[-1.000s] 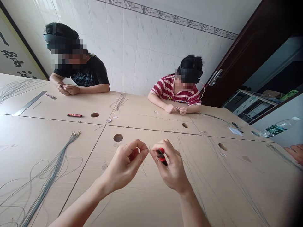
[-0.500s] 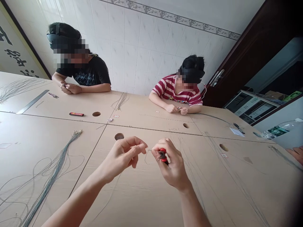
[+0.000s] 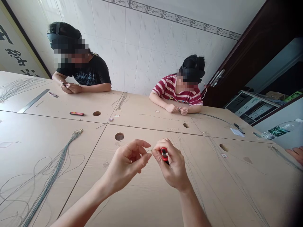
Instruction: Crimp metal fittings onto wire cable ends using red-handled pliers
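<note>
My right hand (image 3: 171, 160) is closed around a pair of small red-and-black-handled pliers (image 3: 164, 154), mostly hidden in the palm. Its thumb and index fingertip also pinch the end of a thin cord (image 3: 150, 150). Just to the left, my left hand (image 3: 132, 159) has thumb and index finger apart, with the cord's tip in the gap between them. I cannot see that tip clearly. Below my left wrist, a thin grey strand (image 3: 101, 208) runs over the table. Left of my arm lies a bundle of grey-green cords (image 3: 58, 165) with small metal ends (image 3: 77, 133).
Two people sit across the table (image 3: 146, 195), one in a black shirt (image 3: 91, 72), one in a striped shirt (image 3: 175, 90). A steel ruler (image 3: 34, 101), a red-and-black tube (image 3: 77, 113) and a water bottle (image 3: 282, 130) stand or lie around. Round holes (image 3: 119, 136) pierce the tabletop.
My left hand has moved slightly right and down, closer to my right hand, its thumb and index finger now around the cord end. My right hand stays nearly still.
</note>
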